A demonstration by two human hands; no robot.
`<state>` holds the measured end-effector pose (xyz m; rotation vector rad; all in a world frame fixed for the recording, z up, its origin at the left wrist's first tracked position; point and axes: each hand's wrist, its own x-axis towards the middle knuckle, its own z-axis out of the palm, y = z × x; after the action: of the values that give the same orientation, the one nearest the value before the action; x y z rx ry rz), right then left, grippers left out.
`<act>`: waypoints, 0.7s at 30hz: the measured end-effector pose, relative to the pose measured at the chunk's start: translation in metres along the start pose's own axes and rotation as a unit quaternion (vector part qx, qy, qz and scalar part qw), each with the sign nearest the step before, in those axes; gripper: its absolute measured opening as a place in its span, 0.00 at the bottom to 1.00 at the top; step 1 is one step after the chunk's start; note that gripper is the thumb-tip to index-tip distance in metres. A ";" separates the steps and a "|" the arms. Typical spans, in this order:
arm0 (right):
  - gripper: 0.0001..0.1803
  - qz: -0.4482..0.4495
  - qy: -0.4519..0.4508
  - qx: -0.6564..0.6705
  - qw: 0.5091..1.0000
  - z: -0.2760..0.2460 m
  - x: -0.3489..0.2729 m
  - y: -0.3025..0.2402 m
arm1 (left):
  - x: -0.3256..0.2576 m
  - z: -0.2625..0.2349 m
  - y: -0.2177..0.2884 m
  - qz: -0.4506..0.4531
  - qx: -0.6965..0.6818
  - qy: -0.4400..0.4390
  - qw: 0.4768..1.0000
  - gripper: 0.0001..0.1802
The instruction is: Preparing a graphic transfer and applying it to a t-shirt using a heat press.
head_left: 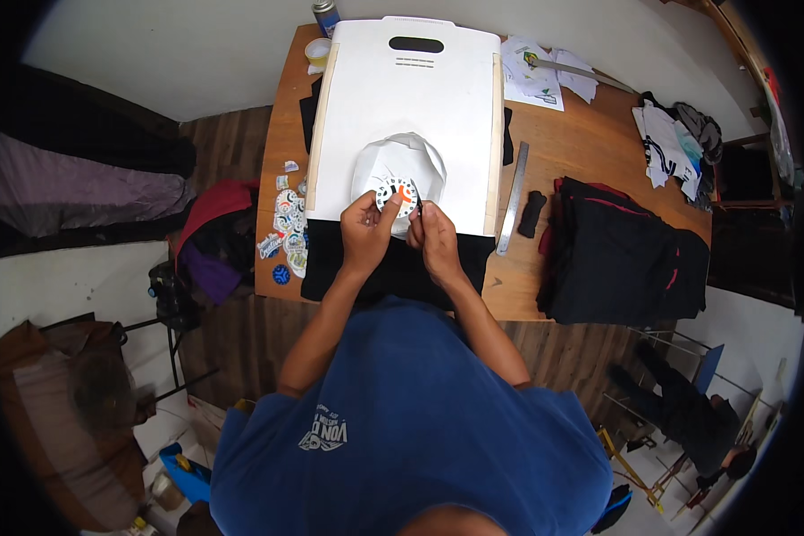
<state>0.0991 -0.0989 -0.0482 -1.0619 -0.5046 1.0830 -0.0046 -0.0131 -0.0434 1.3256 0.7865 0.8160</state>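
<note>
Round printed piece [407, 196], white with black and orange marks, sits between the two hands, above the near part of the white board. Left hand [366, 230] has it pinched at the left edge, thumb laid over its face. Right hand [434, 238] is at the right edge, fingertips bunched on a slim dark item [419, 191]; too small for me to name.

Behind the piece I see a crumpled, roundish white sheet [375, 166], lying on the board. I can't tell if the piece touches it. White board [402, 103]: slot near its far end, tan strips down both sides. Black cloth [330, 266] shows under its near edge.

Left of the board, on the wooden counter [590, 134]: a scatter of printed cutouts [289, 214], a blue disc [281, 273] nearest me. Far left corner: can [326, 16] and a small tub [317, 52].

Right of the board: metal ruler [514, 198], lengthwise; a dark rolled bundle [532, 214] just beside it; then a thick stack of black garments [612, 259]. Farther off, printed papers [529, 76] and heaped light and grey cloth [665, 147].

Beyond the counter, lower right, another person [701, 429] in dark clothes.
</note>
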 end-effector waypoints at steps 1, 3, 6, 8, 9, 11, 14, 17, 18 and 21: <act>0.21 0.001 -0.003 0.001 1.000 0.000 0.000 0.000 | 0.000 0.000 0.001 -0.005 0.002 0.001 1.000 0.08; 0.21 0.000 -0.002 0.003 1.000 0.000 0.000 0.002 | 0.000 -0.002 -0.003 -0.002 0.002 0.001 1.000 0.08; 0.21 -0.002 -0.002 0.004 1.000 -0.001 0.001 0.002 | 0.001 -0.001 -0.001 0.004 -0.001 -0.001 1.000 0.08; 0.21 -0.003 -0.004 0.003 1.000 -0.001 0.001 0.002 | 0.001 -0.001 -0.001 0.006 -0.005 -0.001 1.000 0.08; 0.21 -0.002 -0.004 0.004 1.000 0.000 0.001 0.001 | 0.002 -0.001 -0.002 0.009 -0.005 -0.001 1.000 0.08; 0.21 -0.001 -0.004 0.005 1.000 0.001 0.001 0.000 | 0.002 -0.001 -0.002 0.012 -0.005 -0.001 1.000 0.08; 0.21 -0.004 -0.006 0.007 1.000 0.001 0.001 -0.001 | 0.001 0.001 0.002 0.005 -0.012 0.001 1.000 0.08; 0.21 0.001 -0.002 0.005 1.000 0.001 0.001 -0.001 | 0.001 0.000 -0.001 0.002 -0.009 -0.002 1.000 0.08; 0.21 -0.003 -0.001 -0.003 1.000 0.001 0.001 -0.001 | 0.001 0.000 -0.001 0.005 -0.006 -0.003 1.000 0.08; 0.21 -0.010 0.005 -0.013 1.000 -0.001 0.002 0.003 | 0.002 0.002 0.001 0.010 -0.010 -0.003 1.000 0.08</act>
<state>0.0995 -0.0971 -0.0514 -1.0830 -0.5216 1.0551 -0.0017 -0.0123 -0.0427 1.3186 0.7594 0.8325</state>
